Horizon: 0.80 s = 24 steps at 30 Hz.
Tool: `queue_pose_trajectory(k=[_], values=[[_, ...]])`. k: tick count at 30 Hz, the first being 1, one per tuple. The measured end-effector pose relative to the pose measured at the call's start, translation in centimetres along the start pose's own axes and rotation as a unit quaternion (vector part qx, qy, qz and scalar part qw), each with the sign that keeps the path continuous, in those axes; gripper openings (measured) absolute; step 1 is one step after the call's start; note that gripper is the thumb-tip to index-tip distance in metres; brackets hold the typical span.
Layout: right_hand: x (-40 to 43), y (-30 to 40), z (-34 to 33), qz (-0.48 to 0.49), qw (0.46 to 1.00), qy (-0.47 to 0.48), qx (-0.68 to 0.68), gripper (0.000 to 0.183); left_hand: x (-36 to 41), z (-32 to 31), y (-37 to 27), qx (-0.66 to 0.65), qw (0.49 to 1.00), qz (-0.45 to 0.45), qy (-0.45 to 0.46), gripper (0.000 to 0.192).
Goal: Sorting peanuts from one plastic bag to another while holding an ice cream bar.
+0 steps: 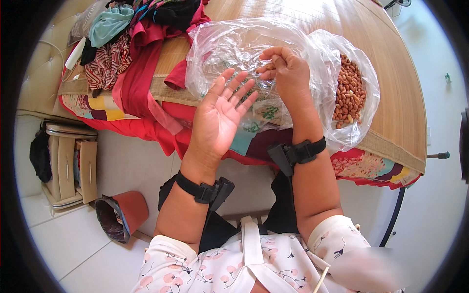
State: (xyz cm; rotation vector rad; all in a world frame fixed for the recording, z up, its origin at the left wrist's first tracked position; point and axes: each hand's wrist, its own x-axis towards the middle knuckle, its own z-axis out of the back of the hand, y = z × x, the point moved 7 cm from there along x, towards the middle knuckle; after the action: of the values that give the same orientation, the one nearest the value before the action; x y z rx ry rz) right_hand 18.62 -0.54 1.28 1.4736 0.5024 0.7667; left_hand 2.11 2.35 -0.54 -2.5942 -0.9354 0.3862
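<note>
My left hand is palm up with its fingers apart and nothing in it, over the near edge of a clear plastic bag with green print. Above that bag, my right hand is bent, with a small brown thing, perhaps a peanut, at its lower fingers. To the right of my right wrist, a second clear plastic bag lies open around a heap of red-skinned peanuts. A few of the peanuts look paler than the others.
The bags lie on a bed with a woven mat. Crumpled clothes and red cloth are piled at the upper left, beside a white device. On the floor at lower left are a lined reddish bin and a drawer cabinet.
</note>
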Motion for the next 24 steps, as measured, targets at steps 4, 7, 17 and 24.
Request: queue_pose_trajectory(k=[4, 7, 17, 24], values=[[-0.2, 0.7, 0.0, 0.05, 0.995, 0.019, -0.086, 0.02, 0.1, 0.1, 0.2, 0.01, 1.0, 0.006, -0.004, 0.043], [-0.4, 1.1, 0.2, 0.069, 0.992, 0.012, -0.108, 0.02, 0.2, 0.3, 0.3, 0.01, 1.0, 0.009, -0.008, 0.041], [-0.3, 1.2, 0.8, 0.014, 0.999, 0.007, -0.035, 0.022, 0.4, 0.5, 0.4, 0.007, 1.0, 0.01, -0.01, 0.04], [0.0, 2.0, 0.8, 0.119, 0.973, -0.027, -0.198, 0.019, 0.5, 0.4, 0.5, 0.008, 1.0, 0.011, -0.008, 0.04]])
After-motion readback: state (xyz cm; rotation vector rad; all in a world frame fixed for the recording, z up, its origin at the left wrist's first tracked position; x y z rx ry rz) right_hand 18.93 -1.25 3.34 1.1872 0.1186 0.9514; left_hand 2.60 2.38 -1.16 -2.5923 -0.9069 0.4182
